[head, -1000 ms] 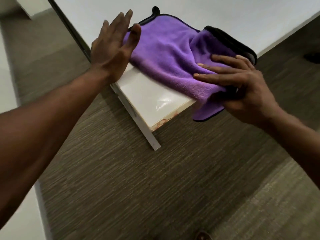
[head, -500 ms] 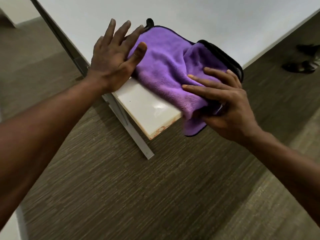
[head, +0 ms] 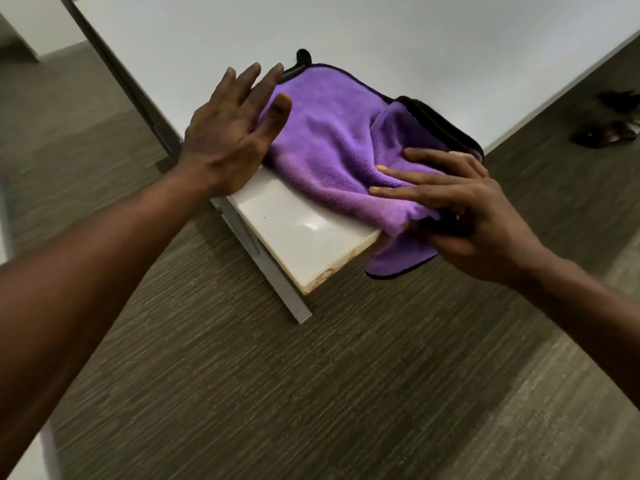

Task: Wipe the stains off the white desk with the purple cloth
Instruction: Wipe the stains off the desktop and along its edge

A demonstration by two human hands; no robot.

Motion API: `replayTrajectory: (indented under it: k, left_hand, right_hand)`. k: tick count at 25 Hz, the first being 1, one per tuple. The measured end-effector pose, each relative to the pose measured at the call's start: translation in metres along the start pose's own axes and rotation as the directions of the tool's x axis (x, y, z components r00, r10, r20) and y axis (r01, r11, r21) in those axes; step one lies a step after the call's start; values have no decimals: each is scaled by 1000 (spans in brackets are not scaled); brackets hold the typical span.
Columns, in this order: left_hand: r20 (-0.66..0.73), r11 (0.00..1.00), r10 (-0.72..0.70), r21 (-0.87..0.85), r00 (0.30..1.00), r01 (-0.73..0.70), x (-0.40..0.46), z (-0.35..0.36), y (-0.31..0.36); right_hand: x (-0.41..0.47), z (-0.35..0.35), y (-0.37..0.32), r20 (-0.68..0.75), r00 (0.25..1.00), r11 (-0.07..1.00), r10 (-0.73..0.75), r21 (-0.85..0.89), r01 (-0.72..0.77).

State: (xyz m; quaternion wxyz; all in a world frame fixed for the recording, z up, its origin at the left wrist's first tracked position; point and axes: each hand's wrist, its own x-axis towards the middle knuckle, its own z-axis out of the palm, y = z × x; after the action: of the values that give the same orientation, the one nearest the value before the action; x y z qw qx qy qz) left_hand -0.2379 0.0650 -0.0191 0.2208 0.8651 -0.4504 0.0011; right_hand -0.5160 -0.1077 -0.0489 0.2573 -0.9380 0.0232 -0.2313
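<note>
Nearest me: bare forearms over the floor [head: 311, 393]. My right hand [head: 481, 216] grips the cloth [head: 332, 147] at the desk's near edge: fingers laid long over the top of the fabric, thumb curled under, so a fold is pinched between them. A flap of cloth hangs off the edge below that grip.

Left of the grip, the desk [head: 298, 233] corner shows bare and glossy. Along its front edge, just below and left of my right hand, are reddish-brown stains [head: 327, 273]. They are not under the cloth.

Beyond, the cloth lies spread across the corner, its black-trimmed far side bunched up behind my right knuckles. My left hand [head: 232, 133] lies flat and spread at the cloth's far-left side, thumb on the fabric, fingers partly on the desktop; it holds nothing, only steadies.

Step in hand, as I judge it: a wiping stroke on the corner, with the edge marks not yet dealt with. Next move calls for drawing the pinched fold left along the edge and pressing it onto those stains, keeping the cloth from slipping off the desk.

Far right on the floor: dark shoes [head: 609, 133], blurred.
</note>
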Motion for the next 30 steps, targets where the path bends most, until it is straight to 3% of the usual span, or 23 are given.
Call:
replayTrajectory:
  k: [3, 6, 9, 12, 15, 20, 26, 30]
  left_hand:
    - [4, 1000, -8, 26, 1000, 8, 3, 2, 0]
    - [17, 999, -18, 44, 1000, 17, 6, 3, -1]
    - [27, 999, -29, 46, 999, 28, 5, 3, -2]
    - [16, 999, -28, 30, 999, 28, 4, 3, -2]
    - [6, 999, -31, 25, 999, 31, 4, 1, -3]
    - [-2, 1000, -11, 24, 1000, 11, 6, 3, -4]
    - [-18, 1000, -16, 23, 1000, 16, 7, 6, -8]
    - [18, 998, 23, 59, 1000, -24, 11, 1, -6]
  right_hand:
    - [-7, 20, -15, -142, 990, 1000, 17, -21, -20]
    - [-4, 38, -33, -191, 980, 998, 53, -22, -58]
    - [2, 22, -26, -91, 996, 1000, -20, 13, 21]
    - [10, -1, -11, 25, 1000, 996, -4, 86, 2]
    - [5, 2, -17, 74, 997, 999, 17, 41, -20]
    - [10, -21, -7, 305, 948, 996, -90, 17, 89]
    - [3, 8, -21, 109, 983, 967, -144, -196, 164]
    - [6, 21, -38, 186, 959, 965, -214, -113, 237]
